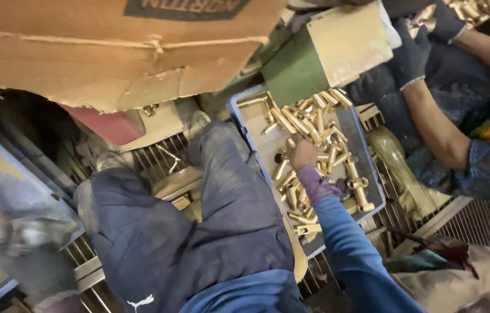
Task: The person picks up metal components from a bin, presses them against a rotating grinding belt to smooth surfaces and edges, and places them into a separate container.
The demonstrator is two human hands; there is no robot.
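One right hand (302, 153) is in view, its fingers curled down onto the brass fittings (314, 124) heaped in a grey tray (244, 116); whether they grip a piece cannot be told. A blue sleeve (349, 249) runs back from the wrist, just beside a dark-trousered knee (222, 191). Beyond the tray, a co-worker's gloved hand (410, 55) rests near a green-and-tan box (329, 49).

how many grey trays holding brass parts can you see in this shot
1: the grey rectangular metal tray of brass fittings lies right of the knee, under the right hand. Others may be hidden.
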